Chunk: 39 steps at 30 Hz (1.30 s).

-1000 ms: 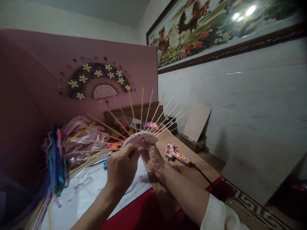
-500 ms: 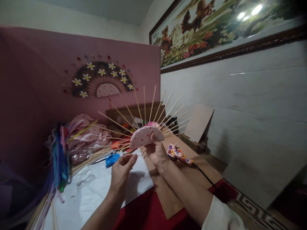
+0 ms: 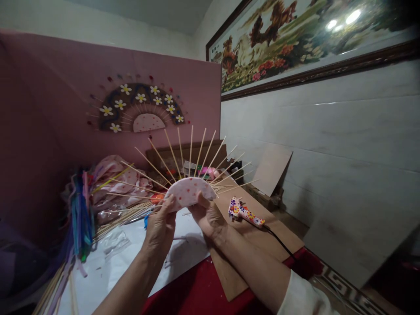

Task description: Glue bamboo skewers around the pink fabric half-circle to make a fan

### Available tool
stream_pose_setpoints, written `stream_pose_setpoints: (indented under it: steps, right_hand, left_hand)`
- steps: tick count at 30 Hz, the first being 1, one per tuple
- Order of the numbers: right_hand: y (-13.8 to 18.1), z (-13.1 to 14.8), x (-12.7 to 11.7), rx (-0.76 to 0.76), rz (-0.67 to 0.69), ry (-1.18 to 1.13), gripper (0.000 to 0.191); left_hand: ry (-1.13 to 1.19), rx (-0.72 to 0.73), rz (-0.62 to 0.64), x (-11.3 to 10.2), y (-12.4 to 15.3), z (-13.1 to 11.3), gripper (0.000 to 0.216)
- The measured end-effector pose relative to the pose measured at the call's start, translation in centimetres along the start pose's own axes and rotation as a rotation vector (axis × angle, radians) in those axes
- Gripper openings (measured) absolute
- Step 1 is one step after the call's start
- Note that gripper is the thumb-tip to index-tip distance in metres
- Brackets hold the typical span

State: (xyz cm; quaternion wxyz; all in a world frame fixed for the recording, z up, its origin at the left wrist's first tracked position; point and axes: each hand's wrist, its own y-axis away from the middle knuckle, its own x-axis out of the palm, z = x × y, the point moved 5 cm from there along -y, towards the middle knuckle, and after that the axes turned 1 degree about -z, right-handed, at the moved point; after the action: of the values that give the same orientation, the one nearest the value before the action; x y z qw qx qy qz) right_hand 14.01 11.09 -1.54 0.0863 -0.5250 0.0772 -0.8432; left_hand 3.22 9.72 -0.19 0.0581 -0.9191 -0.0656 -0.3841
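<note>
I hold up a half-made fan [image 3: 189, 190]: a pink dotted half-disc with several bamboo skewers spreading out from it. My right hand [image 3: 207, 215] grips the half-disc from below, thumb on its front. My left hand [image 3: 159, 227] has its fingertips on the disc's left edge. A finished fan [image 3: 141, 109] with white flowers hangs on the pink board behind.
A dotted glue gun [image 3: 244, 211] with a black cord lies on brown cardboard [image 3: 259, 238] to the right. White paper [image 3: 127, 262] covers the table's left part, over red cloth [image 3: 197, 293]. Loose skewers [image 3: 114, 218], coloured ribbons [image 3: 80, 214] and pink fabric [image 3: 114, 179] pile up at the left.
My left hand let go of the fan and dropped, then came back up to touch the disc's left edge. The fan tilted slightly in my right hand.
</note>
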Motion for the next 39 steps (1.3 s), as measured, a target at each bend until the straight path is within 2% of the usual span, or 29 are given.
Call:
stream_pose_setpoints:
  steps: [4, 6, 9, 11, 15, 21, 23, 28, 32, 34, 36, 37, 39]
  right_hand:
    - [0.9, 0.8, 1.6, -0.029, 0.194, 0.140, 0.045]
    - [1.1, 1.0, 1.9, -0.026, 0.220, 0.176, 0.046]
    - [1.0, 0.6, 1.7, 0.041, 0.202, 0.211, 0.048]
    - [1.0, -0.1, 1.2, 0.111, 0.162, 0.236, 0.045]
    - [1.2, -1.7, -0.2, 0.173, 0.039, 0.302, 0.037]
    - [2.9, -4.2, -2.1, 0.364, -0.280, 0.332, 0.023]
    - [4.0, -4.6, -2.0, 0.444, -0.292, 0.326, 0.021]
    - [7.8, -4.2, -1.4, 0.705, -0.117, 0.475, 0.020]
    - [9.9, -3.2, -1.6, 0.749, 0.086, 0.728, 0.036]
    - [10.6, -2.9, -1.9, 0.785, 0.147, 0.864, 0.037]
    - [11.0, -2.4, -1.9, 0.766, 0.186, 1.046, 0.029]
    - [11.0, -2.0, -1.6, 0.708, 0.214, 1.162, 0.025]
    - [10.8, -1.0, -0.7, 0.496, 0.297, 1.420, 0.018]
  left_hand:
    - [0.002, -0.009, 0.007, 0.2, -0.2, -1.9, 0.013]
    - [-0.003, -0.012, -0.012, -0.3, -0.5, -2.8, 0.015]
    - [0.002, -0.039, -0.153, -2.0, -0.6, -3.6, 0.016]
    - [-0.009, -0.070, -0.233, -3.1, -0.3, -3.8, 0.015]
    - [-0.038, -0.117, -0.282, -4.6, 1.1, -3.5, 0.015]
    - [-0.069, -0.162, -0.414, -7.1, 3.8, -3.0, 0.010]
    - [-0.087, -0.174, -0.452, -8.1, 4.6, -3.1, 0.012]
    - [-0.121, -0.260, -0.497, -10.4, 6.3, -2.9, 0.011]
    - [-0.126, -0.322, -0.487, -11.1, 7.3, -2.6, 0.012]
    - [-0.121, -0.333, -0.493, -11.1, 7.7, -2.6, 0.013]
    - [-0.110, -0.335, -0.490, -11.0, 7.9, -2.6, 0.014]
    - [-0.106, -0.337, -0.485, -10.9, 8.0, -2.5, 0.014]
    - [-0.109, -0.346, -0.478, -10.9, 8.0, -2.5, 0.013]
